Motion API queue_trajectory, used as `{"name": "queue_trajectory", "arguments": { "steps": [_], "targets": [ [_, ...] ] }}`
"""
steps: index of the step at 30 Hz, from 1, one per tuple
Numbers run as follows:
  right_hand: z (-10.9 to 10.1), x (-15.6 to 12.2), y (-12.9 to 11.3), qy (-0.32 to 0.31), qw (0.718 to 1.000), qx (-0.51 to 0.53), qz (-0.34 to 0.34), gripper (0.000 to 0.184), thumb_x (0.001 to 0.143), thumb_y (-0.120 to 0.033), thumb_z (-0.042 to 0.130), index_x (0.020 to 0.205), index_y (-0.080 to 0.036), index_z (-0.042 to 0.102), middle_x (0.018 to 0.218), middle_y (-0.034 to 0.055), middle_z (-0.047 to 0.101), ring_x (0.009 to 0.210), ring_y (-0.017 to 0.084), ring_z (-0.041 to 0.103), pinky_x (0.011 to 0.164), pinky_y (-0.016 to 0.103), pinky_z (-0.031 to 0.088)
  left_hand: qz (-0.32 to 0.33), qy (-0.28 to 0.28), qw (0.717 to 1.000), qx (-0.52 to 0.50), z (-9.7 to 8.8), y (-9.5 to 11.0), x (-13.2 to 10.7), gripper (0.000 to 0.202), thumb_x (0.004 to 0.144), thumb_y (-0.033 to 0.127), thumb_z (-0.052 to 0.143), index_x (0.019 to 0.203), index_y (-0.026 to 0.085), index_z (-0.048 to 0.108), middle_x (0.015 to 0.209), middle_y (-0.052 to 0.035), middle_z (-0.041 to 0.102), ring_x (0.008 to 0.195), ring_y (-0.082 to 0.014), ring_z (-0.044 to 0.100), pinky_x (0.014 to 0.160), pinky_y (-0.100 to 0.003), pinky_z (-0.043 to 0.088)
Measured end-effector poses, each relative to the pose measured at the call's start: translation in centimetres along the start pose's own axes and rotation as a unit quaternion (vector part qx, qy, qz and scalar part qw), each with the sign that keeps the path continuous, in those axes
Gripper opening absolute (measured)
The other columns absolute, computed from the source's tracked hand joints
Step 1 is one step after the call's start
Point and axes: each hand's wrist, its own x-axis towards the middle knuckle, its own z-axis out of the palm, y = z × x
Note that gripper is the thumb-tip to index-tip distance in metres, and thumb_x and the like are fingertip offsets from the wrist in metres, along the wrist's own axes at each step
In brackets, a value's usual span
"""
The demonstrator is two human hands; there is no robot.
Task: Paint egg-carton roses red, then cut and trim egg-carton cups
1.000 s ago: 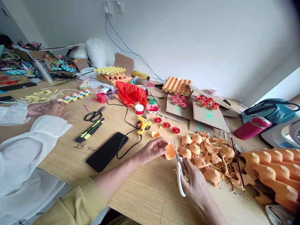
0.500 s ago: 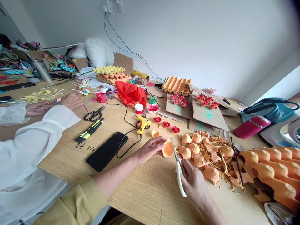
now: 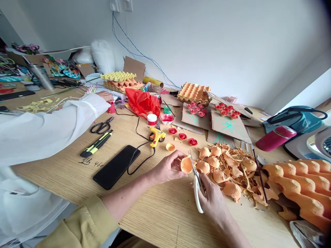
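Between the fingers and thumb of my left hand [image 3: 169,168] is an orange egg-carton cup [image 3: 186,165], its hollow side facing me. My right hand [image 3: 210,196] grips white-handled scissors [image 3: 198,193], and their blades touch or nearly touch the cup's right edge. Just right of the blades lie several cut orange cups [image 3: 203,167] and a heap of carton scraps [image 3: 234,165]. A small trimmed cup [image 3: 170,147] sits behind my left hand. Beyond it stand several red paper roses [image 3: 182,136] in a slanting row.
A yellow glue gun [image 3: 156,136] with a black cord lies near a black phone [image 3: 116,167], a utility knife [image 3: 97,143] and black scissors [image 3: 101,126]. Orange egg trays [image 3: 297,182] fill the right side. At left, a co-worker's white sleeve [image 3: 51,129] reaches across the table toward a red cup [image 3: 111,107].
The cup has turned slightly in my left fingers, with the scissors still at its edge. The co-worker's arm has stretched forward and right to the red cup.
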Motion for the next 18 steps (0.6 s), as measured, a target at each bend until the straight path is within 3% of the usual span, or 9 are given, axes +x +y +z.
{"name": "queue_trajectory", "arguments": {
  "steps": [6, 11, 18],
  "targets": [
    [-0.34, -0.01, -0.42, -0.003, 1.0, 0.031, 0.003, 0.031, 0.093, -0.049, 0.051, 0.076, -0.025, 0.043, 0.065, -0.0032, 0.048, 0.06, 0.014, 0.042, 0.056, 0.027, 0.033, 0.023, -0.009, 0.999, 0.045, -0.1, 0.19, -0.14, 0.051, 0.075, 0.032, 0.088, 0.116, 0.019, 0.06, 0.112, -0.0078, 0.065, 0.101, -0.0191, 0.064, 0.092, -0.031, 0.053],
    [-0.11, -0.19, -0.29, -0.016, 0.998, 0.049, 0.024, 0.036, 0.094, -0.052, 0.051, 0.073, -0.024, 0.041, 0.063, -0.0044, 0.044, 0.059, 0.013, 0.038, 0.055, 0.026, 0.031, 0.003, -0.003, 0.999, -0.032, -0.29, -0.01, 0.07, 0.051, 0.074, 0.033, 0.089, 0.115, 0.019, 0.062, 0.118, -0.0079, 0.064, 0.109, -0.0209, 0.063, 0.095, -0.031, 0.052],
    [0.28, 0.13, -0.04, -0.032, 0.995, 0.084, 0.046, 0.044, 0.093, -0.061, 0.049, 0.072, -0.023, 0.042, 0.064, -0.0051, 0.038, 0.059, 0.012, 0.035, 0.053, 0.026, 0.029, -0.03, 0.006, 0.996, -0.09, -0.65, -0.18, 0.36, 0.054, 0.081, 0.036, 0.084, 0.127, 0.019, 0.062, 0.121, -0.0097, 0.066, 0.095, -0.0184, 0.067, 0.081, -0.03, 0.056]
  ]
}}
